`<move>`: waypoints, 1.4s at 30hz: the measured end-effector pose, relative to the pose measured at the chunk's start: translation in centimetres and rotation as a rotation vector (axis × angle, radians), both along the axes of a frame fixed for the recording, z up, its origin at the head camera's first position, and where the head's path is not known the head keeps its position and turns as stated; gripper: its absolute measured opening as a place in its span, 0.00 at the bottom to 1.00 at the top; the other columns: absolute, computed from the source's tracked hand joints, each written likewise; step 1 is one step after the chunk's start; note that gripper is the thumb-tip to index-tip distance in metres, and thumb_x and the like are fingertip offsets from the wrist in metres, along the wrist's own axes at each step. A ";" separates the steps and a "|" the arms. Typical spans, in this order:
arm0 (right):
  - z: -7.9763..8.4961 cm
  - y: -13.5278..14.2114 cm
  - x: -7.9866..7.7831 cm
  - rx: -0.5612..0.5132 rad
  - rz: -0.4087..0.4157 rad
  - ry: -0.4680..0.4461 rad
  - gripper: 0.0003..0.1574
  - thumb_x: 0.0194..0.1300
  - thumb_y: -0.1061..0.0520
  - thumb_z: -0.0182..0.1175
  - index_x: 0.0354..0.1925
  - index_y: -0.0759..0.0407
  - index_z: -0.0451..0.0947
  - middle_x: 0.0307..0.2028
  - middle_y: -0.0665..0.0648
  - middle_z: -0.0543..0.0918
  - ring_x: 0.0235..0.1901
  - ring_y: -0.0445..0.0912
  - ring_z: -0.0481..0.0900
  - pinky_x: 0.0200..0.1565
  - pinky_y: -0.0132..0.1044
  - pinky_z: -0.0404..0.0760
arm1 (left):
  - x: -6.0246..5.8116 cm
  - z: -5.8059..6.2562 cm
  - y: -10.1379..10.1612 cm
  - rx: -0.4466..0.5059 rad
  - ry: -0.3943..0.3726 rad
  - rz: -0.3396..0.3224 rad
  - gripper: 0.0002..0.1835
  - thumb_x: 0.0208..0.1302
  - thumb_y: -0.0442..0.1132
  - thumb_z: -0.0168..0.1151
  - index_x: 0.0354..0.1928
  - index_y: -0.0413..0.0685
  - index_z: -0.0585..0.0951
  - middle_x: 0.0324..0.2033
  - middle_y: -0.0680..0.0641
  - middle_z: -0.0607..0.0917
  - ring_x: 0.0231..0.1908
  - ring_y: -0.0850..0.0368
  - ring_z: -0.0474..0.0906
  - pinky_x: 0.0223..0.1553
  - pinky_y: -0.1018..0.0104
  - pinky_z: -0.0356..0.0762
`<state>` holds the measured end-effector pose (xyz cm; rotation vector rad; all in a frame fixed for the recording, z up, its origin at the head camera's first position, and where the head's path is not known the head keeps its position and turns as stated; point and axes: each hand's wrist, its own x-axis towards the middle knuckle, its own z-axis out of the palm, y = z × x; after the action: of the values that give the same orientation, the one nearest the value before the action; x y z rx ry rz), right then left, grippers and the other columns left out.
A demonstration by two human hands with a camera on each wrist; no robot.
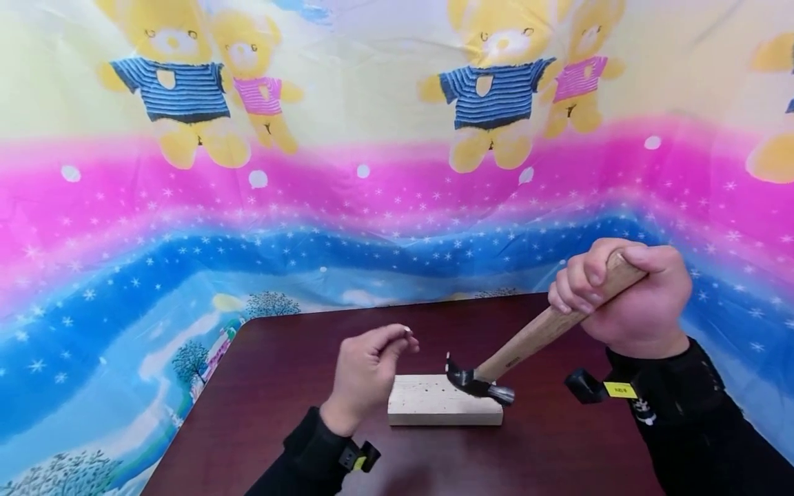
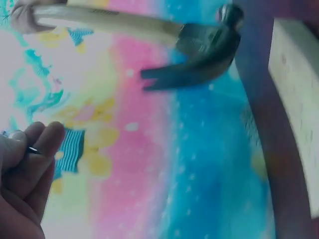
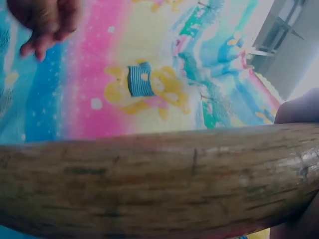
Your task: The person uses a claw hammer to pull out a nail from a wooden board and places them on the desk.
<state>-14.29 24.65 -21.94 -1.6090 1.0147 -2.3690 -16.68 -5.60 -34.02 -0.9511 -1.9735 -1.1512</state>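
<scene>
Right hand (image 1: 648, 310): raised, fingers curled round the wooden handle (image 1: 536, 344) of a hammer (image 1: 496, 368), near its butt end; grip firm in appearance. Hammer slants from this hand down toward the left hand. Steel hammer head (image 1: 476, 384) sits low and to the left of the right hand; claw (image 1: 455, 372) turned toward the left hand, striking face (image 1: 505, 395) on the opposite side.

Left hand (image 1: 366, 372): fingers bent, thumb and fingertips pinching 1 small dark nail-like piece (image 2: 34, 150); most of it hidden by the fingers, so its length cannot be read. Hammer head hangs to the right of this hand, apart from it.

Pale wooden block (image 1: 428, 406): flat on the dark red-brown desk (image 1: 298, 386), lower than both hands, just right of the left hand in the head view and well left of the right hand. Several small dark marks (image 1: 443, 390) on its upper face; too small to identify. Left wrist view shows the block apart from both the hammer head and the left hand.

Both forearms in black sleeves (image 1: 695, 413); yellow label (image 1: 620, 390) below the right hand at the wrist. Beyond both hands: printed cloth (image 1: 397, 186), pink and blue bands, bears (image 1: 496, 89) in 2 shirt colors.
</scene>
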 end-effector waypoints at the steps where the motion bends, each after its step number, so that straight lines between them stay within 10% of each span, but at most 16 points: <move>1: -0.1 0.1 -0.1 -0.003 -0.011 0.004 0.28 0.55 0.56 0.22 0.22 0.71 0.67 0.13 0.61 0.58 0.14 0.54 0.59 0.20 0.49 0.56 | 0.0 0.3 -0.6 0.011 -0.025 0.009 0.07 0.60 0.32 0.56 0.36 0.51 0.81 0.29 0.57 0.83 0.29 0.65 0.80 0.29 0.79 0.74; 19: -1.4 2.3 0.2 -0.049 0.008 -0.051 0.32 0.57 0.55 0.19 0.24 0.74 0.66 0.15 0.61 0.58 0.16 0.53 0.58 0.21 0.47 0.54 | 2.2 -3.5 -15.0 -0.488 -0.508 0.632 0.04 0.53 0.38 0.59 0.31 0.56 0.80 0.21 0.61 0.76 0.20 0.69 0.71 0.24 0.69 0.69; 32: -1.8 2.5 -0.2 -0.035 0.002 -0.059 0.34 0.57 0.55 0.17 0.25 0.75 0.67 0.16 0.62 0.59 0.16 0.54 0.58 0.23 0.49 0.53 | 5.2 -7.2 -20.0 -0.806 -1.073 0.513 0.13 0.37 0.35 0.62 0.09 0.51 0.67 0.10 0.55 0.60 0.14 0.58 0.52 0.18 0.65 0.56; 42: -2.2 1.9 -0.8 -0.020 0.040 -0.047 0.32 0.57 0.56 0.20 0.26 0.75 0.67 0.16 0.63 0.59 0.17 0.54 0.58 0.23 0.49 0.53 | 5.8 -9.2 -20.0 -0.847 -1.009 0.514 0.14 0.33 0.31 0.58 0.05 0.53 0.65 0.07 0.56 0.62 0.12 0.59 0.55 0.16 0.66 0.59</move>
<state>-15.04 26.56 -24.17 -1.5574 0.9442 -2.3869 -10.86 -25.56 -43.20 -0.0749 -3.3872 -0.4560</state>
